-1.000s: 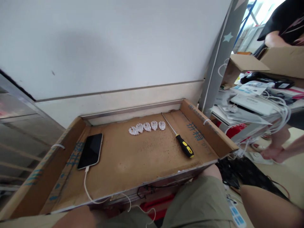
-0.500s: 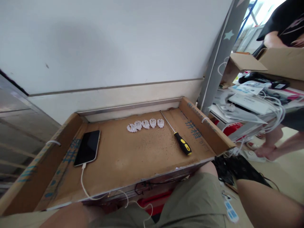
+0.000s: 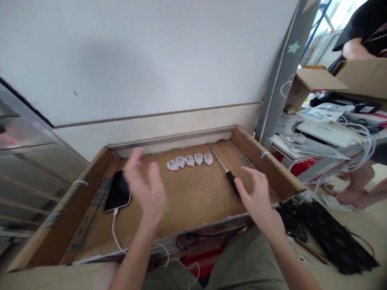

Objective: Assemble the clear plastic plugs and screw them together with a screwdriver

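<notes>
My left hand (image 3: 148,189), smeared by motion, is raised over the left part of the cardboard tray with thumb and fingers apart and nothing in it. Beside it lies a dark-screened phone (image 3: 116,193) with a white cable (image 3: 114,225) plugged in. My right hand (image 3: 256,195) hovers by the black and yellow screwdriver (image 3: 230,175), fingers apart, covering part of its handle; contact cannot be made out. Toward the tray's back, several clear plastic plug pieces with metal prongs (image 3: 189,160) stand in a row.
The cardboard tray (image 3: 181,217) has raised side walls and backs onto a white panel (image 3: 169,60). To the right, a shelf carries a white power strip (image 3: 323,132), cables and an open cardboard box (image 3: 363,78). A person in black (image 3: 359,44) is behind the box.
Both my hands have come into view from below, the left over the tray beside the phone, the right to the screwdriver's handle. The view has shifted slightly; the plug pieces stay in their row.
</notes>
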A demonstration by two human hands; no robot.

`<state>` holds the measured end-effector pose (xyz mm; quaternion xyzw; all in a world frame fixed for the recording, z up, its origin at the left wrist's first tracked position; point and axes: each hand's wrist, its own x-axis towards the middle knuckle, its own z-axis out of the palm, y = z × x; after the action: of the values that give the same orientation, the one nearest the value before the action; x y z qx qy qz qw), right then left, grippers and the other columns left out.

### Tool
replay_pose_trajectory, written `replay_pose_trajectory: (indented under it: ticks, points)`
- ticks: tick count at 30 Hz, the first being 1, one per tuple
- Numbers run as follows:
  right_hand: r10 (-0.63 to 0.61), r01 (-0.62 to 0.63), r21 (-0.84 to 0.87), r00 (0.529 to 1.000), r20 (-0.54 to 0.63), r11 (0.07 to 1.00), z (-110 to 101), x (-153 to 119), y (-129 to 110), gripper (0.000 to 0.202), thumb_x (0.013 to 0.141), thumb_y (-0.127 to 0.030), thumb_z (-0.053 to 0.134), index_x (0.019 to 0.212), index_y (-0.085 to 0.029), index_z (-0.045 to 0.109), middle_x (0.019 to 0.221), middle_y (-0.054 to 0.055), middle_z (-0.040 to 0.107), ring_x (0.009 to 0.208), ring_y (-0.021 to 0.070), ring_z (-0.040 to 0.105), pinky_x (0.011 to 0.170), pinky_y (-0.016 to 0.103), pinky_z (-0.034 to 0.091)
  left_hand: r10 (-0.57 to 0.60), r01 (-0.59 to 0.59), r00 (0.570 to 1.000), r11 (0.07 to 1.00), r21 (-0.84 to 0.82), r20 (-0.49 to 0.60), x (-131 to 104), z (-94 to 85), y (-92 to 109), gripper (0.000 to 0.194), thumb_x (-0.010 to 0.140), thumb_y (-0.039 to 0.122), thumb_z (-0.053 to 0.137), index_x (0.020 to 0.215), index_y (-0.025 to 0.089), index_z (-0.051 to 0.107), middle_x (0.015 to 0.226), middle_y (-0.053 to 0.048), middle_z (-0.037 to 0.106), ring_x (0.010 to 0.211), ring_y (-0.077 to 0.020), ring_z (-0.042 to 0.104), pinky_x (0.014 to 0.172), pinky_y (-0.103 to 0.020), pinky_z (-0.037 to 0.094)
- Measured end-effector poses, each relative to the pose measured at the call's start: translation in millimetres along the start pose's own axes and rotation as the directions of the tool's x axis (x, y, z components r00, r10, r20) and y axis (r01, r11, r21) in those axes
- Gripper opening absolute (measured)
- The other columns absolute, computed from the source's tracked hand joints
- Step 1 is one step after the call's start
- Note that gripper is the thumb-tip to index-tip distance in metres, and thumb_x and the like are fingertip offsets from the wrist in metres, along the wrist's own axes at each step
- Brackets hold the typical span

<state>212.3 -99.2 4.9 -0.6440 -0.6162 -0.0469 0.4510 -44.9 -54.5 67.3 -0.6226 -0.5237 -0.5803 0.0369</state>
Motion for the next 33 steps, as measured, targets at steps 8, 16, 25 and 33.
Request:
replay_pose_trajectory:
  ticks: [8, 16, 25, 33]
  points:
    - [-0.037, 0.064, -0.149, 0.983, 0.179, 0.987, 50.7, -0.2, 16.4, 0.029, 0.083, -0.029, 0.045, 0.107, -0.016, 0.057, 0.094, 0.008, 0.053, 0.086, 0.0144, 0.046, 0.077, 0.03, 0.038, -0.095, -0.107, 0.86, 0.927, 0.36, 0.501, -3.8, 85.6, -72.0, 0.03, 0.088, 0.033, 0.044, 0.112, 0.021, 0.058, 0.119, -0.008, 0.06, 0.113, -0.0279, 0.048, 0.096, -0.045, 0.038]
    - [-0.043, 0.069, -0.158, 0.986, 0.158, 0.985, 50.4, -4.1, 19.1, 0.031, 0.083, -0.029, 0.043, 0.11, -0.02, 0.056, 0.096, 0.009, 0.053, 0.089, 0.0168, 0.047, 0.077, 0.03, 0.039, -0.045, -0.146, 0.842, 0.94, 0.309, 0.537, -10.6, 75.1, -76.4, 0.035, 0.092, 0.034, 0.036, 0.119, 0.023, 0.056, 0.115, -0.006, 0.063, 0.106, -0.0249, 0.051, 0.093, -0.042, 0.038]
    - [-0.059, 0.083, -0.15, 0.986, 0.155, 0.985, 51.7, -5.0, 19.1, 0.03, 0.083, -0.029, 0.044, 0.109, -0.02, 0.056, 0.097, 0.009, 0.054, 0.089, 0.0175, 0.048, 0.077, 0.031, 0.04, 0.072, -0.21, 0.877, 0.947, 0.244, 0.475, -12.6, 78.1, -62.5, 0.036, 0.091, 0.029, 0.039, 0.124, 0.024, 0.051, 0.125, -0.006, 0.057, 0.116, -0.023, 0.048, 0.101, -0.042, 0.035]
    - [-0.042, 0.057, -0.097, 0.988, 0.149, 0.994, 51.1, -4.6, 16.7, 0.03, 0.083, -0.028, 0.044, 0.11, -0.02, 0.055, 0.097, 0.009, 0.054, 0.089, 0.0177, 0.047, 0.078, 0.032, 0.04, 0.005, -0.251, 0.788, 0.915, 0.314, 0.616, -21.1, 127.1, -46.0, 0.044, 0.09, 0.043, 0.04, 0.129, 0.023, 0.047, 0.137, -0.012, 0.045, 0.124, -0.0303, 0.039, 0.104, -0.057, 0.023]
